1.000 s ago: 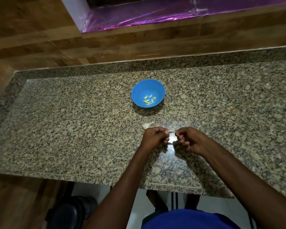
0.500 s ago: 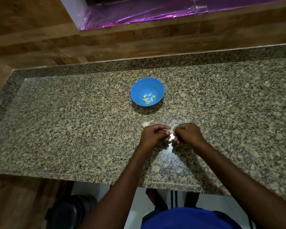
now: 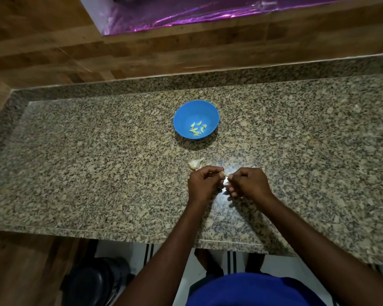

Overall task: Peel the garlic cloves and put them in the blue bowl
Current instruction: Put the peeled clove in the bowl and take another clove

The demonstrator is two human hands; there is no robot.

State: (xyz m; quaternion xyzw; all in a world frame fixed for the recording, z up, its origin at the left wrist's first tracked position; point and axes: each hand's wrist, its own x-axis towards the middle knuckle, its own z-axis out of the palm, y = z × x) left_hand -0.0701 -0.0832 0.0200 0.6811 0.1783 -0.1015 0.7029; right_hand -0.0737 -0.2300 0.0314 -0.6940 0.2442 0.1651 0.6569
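A blue bowl stands in the middle of the granite counter with several peeled garlic cloves in it. Nearer me, my left hand and my right hand meet above the counter. Both pinch one small garlic clove between their fingertips; most of it is hidden by the fingers. The remaining piece of the garlic bulb lies on the counter just beyond my left hand. Bits of pale skin show under the hands.
The granite counter has a raised back ledge and a wooden wall behind it. Its front edge runs just below my forearms. A dark round stool stands on the floor at lower left.
My hands have stayed close together on the clove, the right fingers working at its skin. The view has shifted slightly; the bowl and bulb piece have not moved.
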